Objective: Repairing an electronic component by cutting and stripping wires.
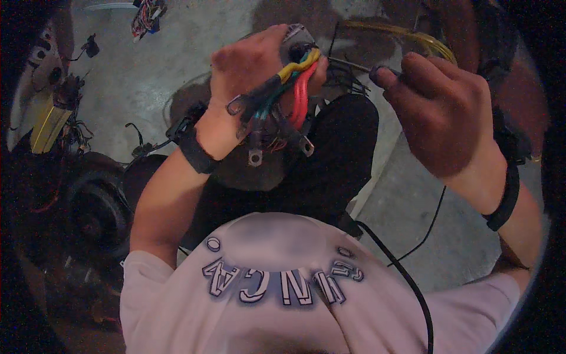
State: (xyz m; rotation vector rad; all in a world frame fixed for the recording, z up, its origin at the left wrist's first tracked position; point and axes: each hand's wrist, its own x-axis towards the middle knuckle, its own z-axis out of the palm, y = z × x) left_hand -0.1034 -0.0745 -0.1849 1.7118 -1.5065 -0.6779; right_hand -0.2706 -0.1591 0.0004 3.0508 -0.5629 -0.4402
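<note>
My left hand [247,65] grips a grey metal part [298,34] at the upper middle. Thick cables come out of it: a yellow cable [292,69], a red cable [302,91] and a green one partly hidden among them. They hang toward me over my wrist and end in black sleeves with metal ring lugs [254,156]. In my closed right hand [442,112] is a screwdriver [351,64], its shaft pointing left at the metal part. The tip meets the part's right side near my left fingers; exactly what it touches is too small to tell.
Coiled yellow wire [427,40] lies on the floor at the far right. A bundle of thin coloured wires [146,20] is at the far left. Left of me stand a dark round wheel-like thing [97,212] and wired parts [50,127]. A black cable [407,277] crosses my shirt.
</note>
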